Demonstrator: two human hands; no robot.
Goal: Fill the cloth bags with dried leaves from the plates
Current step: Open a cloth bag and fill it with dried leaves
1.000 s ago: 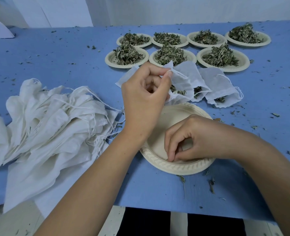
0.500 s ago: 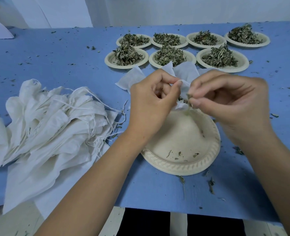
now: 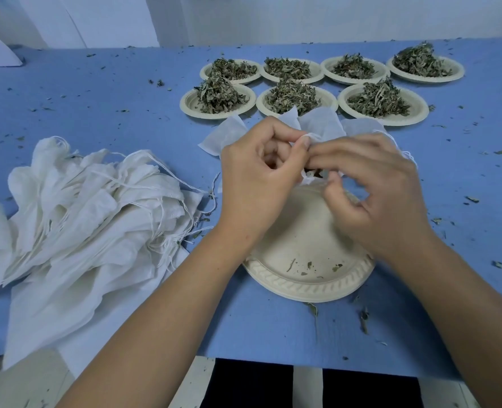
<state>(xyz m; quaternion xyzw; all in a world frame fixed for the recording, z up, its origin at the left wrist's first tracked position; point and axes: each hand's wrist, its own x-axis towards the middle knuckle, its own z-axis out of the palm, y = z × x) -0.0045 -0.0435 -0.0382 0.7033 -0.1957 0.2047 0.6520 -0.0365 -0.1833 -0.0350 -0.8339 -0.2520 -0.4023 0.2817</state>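
Note:
My left hand (image 3: 258, 178) pinches the rim of a white cloth bag (image 3: 310, 176) and holds its mouth open above a cream paper plate (image 3: 308, 260). That plate holds only a few leaf crumbs. My right hand (image 3: 373, 189) is at the bag's mouth with curled fingers, pinching a bit of dried leaves into it. Most of the bag is hidden behind both hands. Several plates heaped with dried leaves (image 3: 285, 97) stand in two rows farther back. Filled white bags (image 3: 322, 125) lie between those plates and my hands.
A big pile of empty white drawstring bags (image 3: 82, 213) lies at the left on the blue table (image 3: 96, 107). Leaf crumbs are scattered over the cloth. The table's front edge runs just below the near plate.
My right hand rose from the near plate with a pinch of leaves to the bag's mouth and now pushes in there. My left hand kept holding the bag.

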